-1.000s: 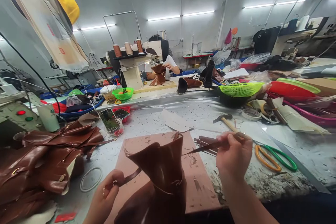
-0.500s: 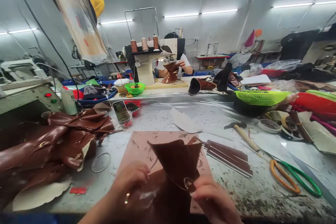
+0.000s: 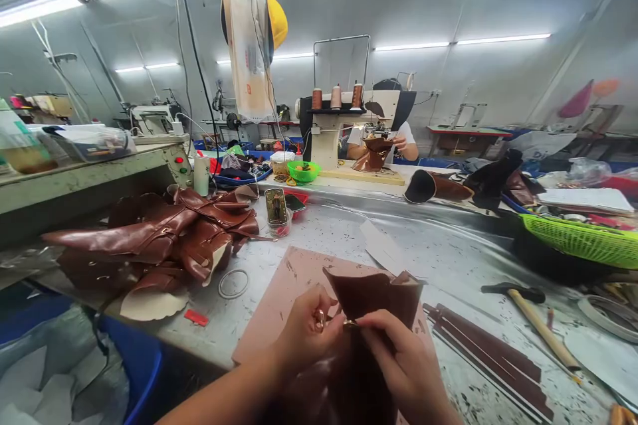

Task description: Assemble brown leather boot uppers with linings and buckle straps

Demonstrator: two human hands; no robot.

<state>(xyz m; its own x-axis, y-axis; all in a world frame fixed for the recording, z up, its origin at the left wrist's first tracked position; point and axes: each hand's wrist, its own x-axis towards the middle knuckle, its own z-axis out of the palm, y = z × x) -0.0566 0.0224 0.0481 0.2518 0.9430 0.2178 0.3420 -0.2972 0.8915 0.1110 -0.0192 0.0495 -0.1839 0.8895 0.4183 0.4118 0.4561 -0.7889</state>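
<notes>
A brown leather boot upper (image 3: 379, 295) stands in front of me, its flared top facing up and its lower part in shadow. My left hand (image 3: 310, 325) is closed at the boot's left side, fingertips pinching a thin leather strap that is mostly hidden. Gold-coloured metal shows at its fingers. My right hand (image 3: 406, 352) reaches across the boot's front and pinches a small metal buckle (image 3: 350, 323) between thumb and finger. The two hands almost meet at the buckle. Under the boot lies a pink board (image 3: 272, 299).
More brown boot uppers (image 3: 164, 232) are heaped at left, near a white ring (image 3: 233, 284). Brown leather strips (image 3: 488, 352) and a hammer (image 3: 541, 329) lie at right. A phone (image 3: 276, 207) leans behind. Across the bench a person sews at a machine (image 3: 329, 136). A blue bin (image 3: 144, 365) stands below left.
My hands were spread apart, pulling a strap out on both sides of the boot; they have come together at its buckle. My view has swung left.
</notes>
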